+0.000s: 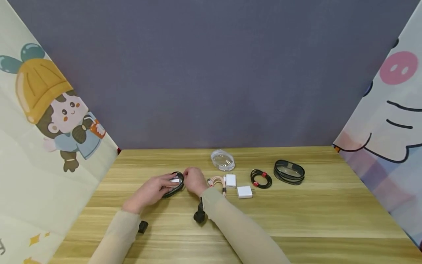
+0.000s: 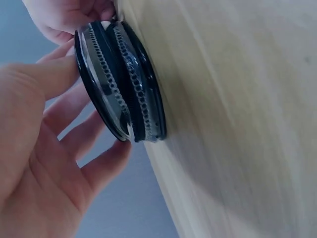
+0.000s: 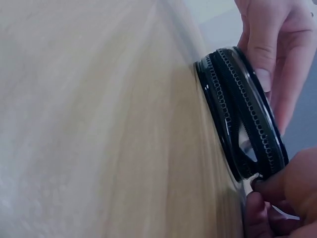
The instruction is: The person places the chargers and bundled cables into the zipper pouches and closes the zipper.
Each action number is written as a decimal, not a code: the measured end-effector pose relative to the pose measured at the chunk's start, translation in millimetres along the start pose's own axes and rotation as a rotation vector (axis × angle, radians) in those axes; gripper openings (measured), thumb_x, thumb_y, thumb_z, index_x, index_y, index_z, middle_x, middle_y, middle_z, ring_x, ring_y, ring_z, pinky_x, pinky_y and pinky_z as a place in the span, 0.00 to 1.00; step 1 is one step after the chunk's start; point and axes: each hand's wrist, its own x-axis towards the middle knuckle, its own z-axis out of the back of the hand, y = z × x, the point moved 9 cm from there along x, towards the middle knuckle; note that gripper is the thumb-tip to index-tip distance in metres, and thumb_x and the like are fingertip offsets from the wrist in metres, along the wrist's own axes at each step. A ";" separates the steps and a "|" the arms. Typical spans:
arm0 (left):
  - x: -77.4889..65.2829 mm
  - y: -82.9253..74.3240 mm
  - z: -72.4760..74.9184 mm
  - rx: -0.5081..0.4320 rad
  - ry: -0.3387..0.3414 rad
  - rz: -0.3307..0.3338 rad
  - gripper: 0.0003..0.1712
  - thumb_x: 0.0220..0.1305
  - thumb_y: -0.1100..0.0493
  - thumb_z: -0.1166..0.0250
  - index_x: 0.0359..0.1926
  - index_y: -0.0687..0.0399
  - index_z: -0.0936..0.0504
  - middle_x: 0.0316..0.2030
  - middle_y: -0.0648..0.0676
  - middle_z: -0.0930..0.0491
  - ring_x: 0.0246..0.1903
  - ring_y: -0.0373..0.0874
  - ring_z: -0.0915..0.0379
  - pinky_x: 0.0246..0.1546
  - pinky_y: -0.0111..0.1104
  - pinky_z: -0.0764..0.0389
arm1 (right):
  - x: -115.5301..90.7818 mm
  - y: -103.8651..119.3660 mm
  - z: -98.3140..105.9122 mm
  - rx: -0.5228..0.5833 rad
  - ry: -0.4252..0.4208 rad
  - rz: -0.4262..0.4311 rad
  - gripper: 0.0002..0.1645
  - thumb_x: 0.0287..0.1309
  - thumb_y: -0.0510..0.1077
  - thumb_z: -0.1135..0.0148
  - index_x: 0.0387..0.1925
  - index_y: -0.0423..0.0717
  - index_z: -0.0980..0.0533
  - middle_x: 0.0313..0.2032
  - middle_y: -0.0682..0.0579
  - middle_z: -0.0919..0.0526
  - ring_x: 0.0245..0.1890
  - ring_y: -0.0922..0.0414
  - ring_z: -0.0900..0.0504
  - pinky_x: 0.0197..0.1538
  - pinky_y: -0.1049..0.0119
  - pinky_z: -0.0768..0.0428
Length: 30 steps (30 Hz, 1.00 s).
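A small oval clear pouch with black trim and a black zipper [image 1: 178, 186] is held on the wooden table at left of centre. My left hand [image 1: 150, 191] grips it along its side, thumb on one face and fingers behind, as the left wrist view shows. At its near end in the right wrist view, my right hand [image 3: 282, 198] pinches the zipper end between thumb and finger; the pull itself is mostly hidden. Part of the zipper [image 3: 242, 136] gapes close to those fingertips. Something white [image 1: 175, 180] shows at the pouch in the head view.
Right of my hands lie a pinkish coiled cable [image 1: 217, 179], two white charger plugs [image 1: 230, 180] [image 1: 244, 192] and a black cable with red ties [image 1: 261, 179]. Farther back are a clear white-trimmed pouch [image 1: 222, 160] and a black-trimmed pouch [image 1: 289, 172]. A grey wall [image 1: 224, 80] stands behind.
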 end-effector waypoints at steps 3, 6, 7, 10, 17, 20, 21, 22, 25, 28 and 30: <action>-2.2 2.2 -3.0 0.015 0.024 0.025 0.20 0.65 0.68 0.35 0.58 0.54 0.17 0.63 0.64 0.27 0.62 0.62 0.30 0.57 0.51 0.26 | -0.3 0.8 0.1 -0.026 0.016 0.002 0.07 0.61 0.37 0.39 0.33 0.47 0.16 0.32 0.54 0.16 0.38 0.55 0.17 0.44 0.65 0.20; -3.4 4.4 -5.2 0.009 0.048 0.051 0.21 0.67 0.67 0.36 0.60 0.52 0.18 0.65 0.62 0.28 0.64 0.60 0.32 0.57 0.51 0.26 | 0.0 0.0 2.7 -0.046 0.015 -0.001 0.07 0.62 0.38 0.39 0.30 0.49 0.18 0.29 0.56 0.18 0.35 0.56 0.18 0.41 0.66 0.21; -3.6 4.5 -5.6 0.008 0.053 0.055 0.22 0.67 0.67 0.36 0.60 0.51 0.19 0.65 0.61 0.29 0.64 0.60 0.33 0.58 0.51 0.26 | 0.3 -0.6 3.7 -0.050 0.014 -0.003 0.07 0.62 0.38 0.38 0.29 0.49 0.18 0.28 0.57 0.18 0.34 0.57 0.18 0.40 0.67 0.21; -3.8 4.4 -6.1 -0.002 0.058 0.062 0.22 0.67 0.66 0.36 0.61 0.50 0.19 0.65 0.59 0.29 0.65 0.59 0.34 0.58 0.50 0.27 | 1.6 -3.0 5.4 -0.042 0.011 -0.012 0.08 0.63 0.39 0.38 0.27 0.50 0.19 0.27 0.58 0.19 0.33 0.58 0.19 0.40 0.67 0.22; -5.2 6.1 -6.2 -0.035 0.056 0.095 0.22 0.68 0.67 0.37 0.61 0.49 0.19 0.65 0.57 0.28 0.66 0.58 0.35 0.60 0.50 0.29 | 1.6 -5.4 5.4 -0.028 0.030 -0.003 0.08 0.62 0.38 0.37 0.27 0.50 0.19 0.26 0.58 0.20 0.32 0.59 0.20 0.40 0.67 0.22; -5.0 7.8 -7.3 -0.063 0.065 0.114 0.22 0.68 0.68 0.37 0.61 0.48 0.19 0.66 0.57 0.29 0.67 0.57 0.36 0.60 0.50 0.29 | 0.5 -4.7 6.1 -0.036 0.043 0.013 0.09 0.63 0.37 0.38 0.27 0.50 0.19 0.26 0.58 0.21 0.32 0.59 0.21 0.40 0.66 0.22; -4.9 8.1 -7.4 -0.068 0.066 0.115 0.22 0.68 0.68 0.38 0.61 0.49 0.19 0.66 0.57 0.29 0.67 0.57 0.36 0.60 0.50 0.29 | -0.1 -4.3 6.5 -0.040 0.045 0.020 0.09 0.62 0.37 0.38 0.27 0.50 0.19 0.26 0.58 0.21 0.32 0.58 0.21 0.40 0.66 0.22; -4.9 8.6 -7.5 -0.073 0.068 0.118 0.23 0.68 0.69 0.38 0.61 0.49 0.19 0.66 0.57 0.29 0.67 0.57 0.36 0.60 0.51 0.29 | -0.8 -4.1 6.7 -0.046 0.049 0.024 0.09 0.63 0.37 0.38 0.27 0.50 0.19 0.26 0.58 0.21 0.32 0.58 0.21 0.41 0.66 0.22; -4.7 10.2 -7.3 -0.091 0.070 0.132 0.23 0.68 0.70 0.39 0.61 0.49 0.19 0.66 0.57 0.29 0.67 0.57 0.37 0.60 0.51 0.29 | -3.5 -4.2 7.4 -0.056 0.060 0.033 0.10 0.64 0.36 0.39 0.28 0.50 0.19 0.27 0.58 0.20 0.33 0.59 0.20 0.41 0.66 0.21; -4.9 10.7 -7.1 -0.090 0.072 0.132 0.23 0.68 0.70 0.39 0.62 0.49 0.20 0.66 0.58 0.29 0.67 0.58 0.36 0.59 0.51 0.29 | -6.4 -4.6 8.1 -0.052 0.067 0.037 0.10 0.64 0.36 0.40 0.29 0.49 0.18 0.27 0.58 0.19 0.33 0.58 0.20 0.41 0.65 0.21; -4.5 10.6 -7.2 -0.086 0.069 0.126 0.23 0.68 0.70 0.39 0.62 0.49 0.20 0.66 0.57 0.29 0.66 0.57 0.36 0.59 0.51 0.29 | -7.8 -5.4 8.9 -0.045 0.065 0.040 0.10 0.64 0.36 0.40 0.29 0.49 0.18 0.28 0.58 0.19 0.34 0.58 0.19 0.41 0.65 0.21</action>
